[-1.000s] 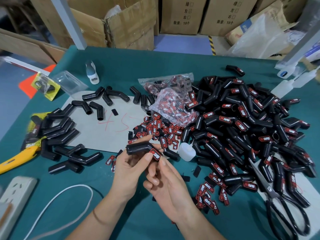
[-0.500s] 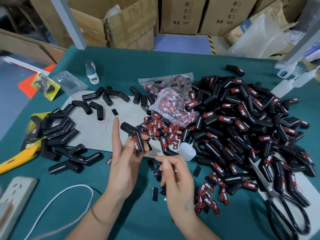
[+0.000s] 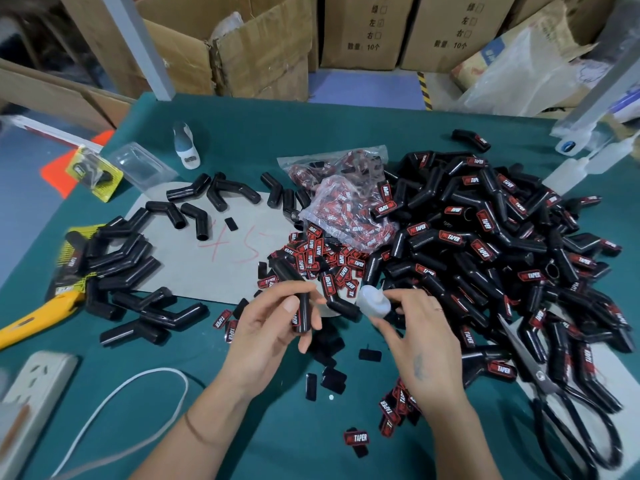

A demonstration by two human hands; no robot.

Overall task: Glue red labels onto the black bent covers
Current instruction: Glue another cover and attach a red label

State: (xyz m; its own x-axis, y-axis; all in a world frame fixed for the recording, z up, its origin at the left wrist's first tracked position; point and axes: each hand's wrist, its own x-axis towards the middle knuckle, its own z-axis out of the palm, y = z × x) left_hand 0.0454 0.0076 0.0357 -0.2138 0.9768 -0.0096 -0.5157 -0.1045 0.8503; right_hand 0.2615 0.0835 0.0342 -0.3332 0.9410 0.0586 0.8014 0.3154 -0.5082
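My left hand holds a black bent cover upright above the table, a red label showing on the side of its lower leg. My right hand closes thumb and fingers on a small white glue bottle just right of the cover. Loose red labels lie in a heap behind my hands, beside a plastic bag of labels. A big pile of labelled covers fills the right side. Plain covers lie on the left.
A grey cardboard sheet lies at the centre left. Black scissors rest at the right front. A yellow utility knife, a power strip and a white cable occupy the left front. Black backing scraps litter the front.
My left hand has turned the labelled cover and carried it right. My right hand let go of the cover, moved forward and right, and took hold of the glue bottle.
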